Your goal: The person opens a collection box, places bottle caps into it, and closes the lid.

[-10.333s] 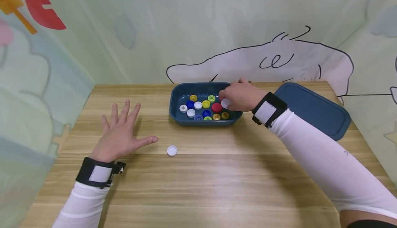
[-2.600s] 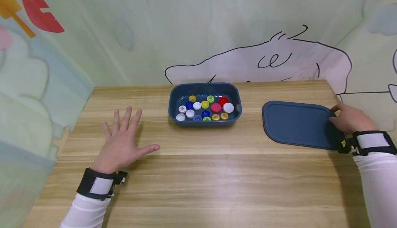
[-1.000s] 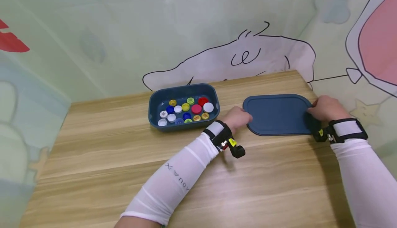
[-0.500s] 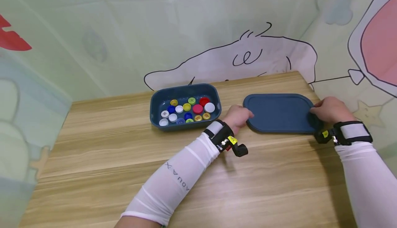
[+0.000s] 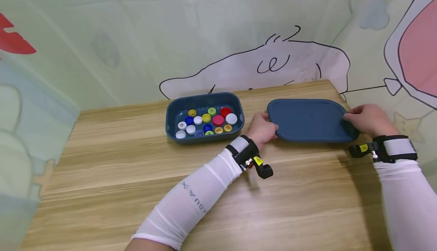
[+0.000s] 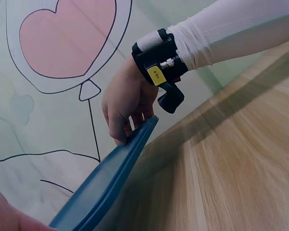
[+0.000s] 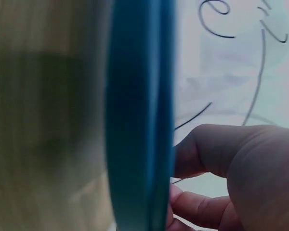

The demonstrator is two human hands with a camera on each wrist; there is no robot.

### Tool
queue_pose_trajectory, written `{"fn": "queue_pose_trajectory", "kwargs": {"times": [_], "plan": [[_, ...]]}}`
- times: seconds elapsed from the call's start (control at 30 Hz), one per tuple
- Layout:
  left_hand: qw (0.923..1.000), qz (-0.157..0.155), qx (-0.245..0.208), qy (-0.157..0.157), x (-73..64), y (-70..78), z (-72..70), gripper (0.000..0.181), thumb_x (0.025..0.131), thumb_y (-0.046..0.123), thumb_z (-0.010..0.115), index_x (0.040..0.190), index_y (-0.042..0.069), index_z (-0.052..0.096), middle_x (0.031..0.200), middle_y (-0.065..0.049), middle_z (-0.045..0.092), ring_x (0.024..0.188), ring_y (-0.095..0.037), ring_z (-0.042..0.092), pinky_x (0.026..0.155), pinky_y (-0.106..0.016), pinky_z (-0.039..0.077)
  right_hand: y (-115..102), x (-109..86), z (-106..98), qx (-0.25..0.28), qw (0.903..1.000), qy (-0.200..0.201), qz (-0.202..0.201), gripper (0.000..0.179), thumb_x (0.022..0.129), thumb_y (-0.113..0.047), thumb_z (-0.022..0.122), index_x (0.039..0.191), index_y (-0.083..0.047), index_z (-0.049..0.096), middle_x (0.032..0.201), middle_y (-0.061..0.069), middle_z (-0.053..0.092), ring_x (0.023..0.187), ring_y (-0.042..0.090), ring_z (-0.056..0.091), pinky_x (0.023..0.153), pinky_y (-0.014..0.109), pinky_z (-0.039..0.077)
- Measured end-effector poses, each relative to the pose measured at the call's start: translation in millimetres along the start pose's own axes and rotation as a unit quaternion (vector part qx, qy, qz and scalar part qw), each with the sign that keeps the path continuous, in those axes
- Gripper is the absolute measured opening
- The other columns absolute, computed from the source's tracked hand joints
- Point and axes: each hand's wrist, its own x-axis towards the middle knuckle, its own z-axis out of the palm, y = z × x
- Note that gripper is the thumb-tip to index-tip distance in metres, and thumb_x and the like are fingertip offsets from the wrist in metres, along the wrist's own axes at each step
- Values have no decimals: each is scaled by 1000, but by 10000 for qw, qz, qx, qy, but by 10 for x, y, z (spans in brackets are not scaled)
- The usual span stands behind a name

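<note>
A dark blue oval lid (image 5: 310, 120) is held just above the table's right part, its shadow visible beneath. My left hand (image 5: 262, 130) pinches its left end, thumb on top and fingers beneath. At the opposite end my right hand (image 5: 370, 120) grips the rim; in the right wrist view the lid (image 7: 139, 115) stands close to the camera with the thumb and fingers at its edge. The left wrist view shows the lid (image 6: 111, 175) edge-on and tilted, with the right hand (image 6: 130, 98) on its far end.
Left of the lid stands a dark blue box (image 5: 205, 140) holding several bottle caps in white, blue, yellow, green and red. The wooden table (image 5: 136, 179) reaches back to a printed cloth wall (image 5: 136, 35). More cloth hangs at both sides.
Ten seconds ago the right hand was at the box with a white cap. The lone cap left the table. Since then both hands took the lid's ends, and it has just risen off the table.
</note>
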Motion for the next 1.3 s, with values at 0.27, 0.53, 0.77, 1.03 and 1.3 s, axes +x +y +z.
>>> {"fn": "queue_pose_trajectory", "kwargs": {"times": [0.27,0.53,0.77,1.03,1.3], "plan": [[9982,591,-108,16,-83,166,-221,47,86,3,62,130,5,46,97,-8,53,64,-15,58,76,-41,56,-260,-75,-130,196,9992,298,-193,75,90,-59,41,122,8,49,115,34,50,93,41,51,58,34,45],[9910,1058,644,502,-200,353,-788,44,88,16,65,128,9,49,102,-6,52,86,-16,53,69,-24,48,-782,-60,-127,671,9929,396,-899,64,91,-52,47,125,3,50,114,29,56,82,30,62,57,32,53],[9824,1413,1022,668,-321,480,-1355,46,90,20,62,133,10,49,112,-6,52,97,-18,52,73,-24,46,-1286,-79,-51,1085,9854,334,-1272,64,91,-51,49,134,-4,47,113,22,60,85,28,62,59,31,53],[9746,1596,1139,1083,-408,556,-1938,45,92,21,58,135,11,49,116,-8,51,101,-18,49,80,-26,43,-1799,-84,153,1400,9734,176,-1803,60,91,-48,52,133,-5,48,104,14,61,79,24,60,58,29,52],[9731,1461,1030,1454,-424,482,-2247,43,92,19,59,133,10,51,116,-9,48,101,-19,47,83,-29,44,-2114,-20,342,1550,9672,21,-2014,56,91,-44,55,132,-7,49,99,9,61,75,21,61,55,29,50]]}}
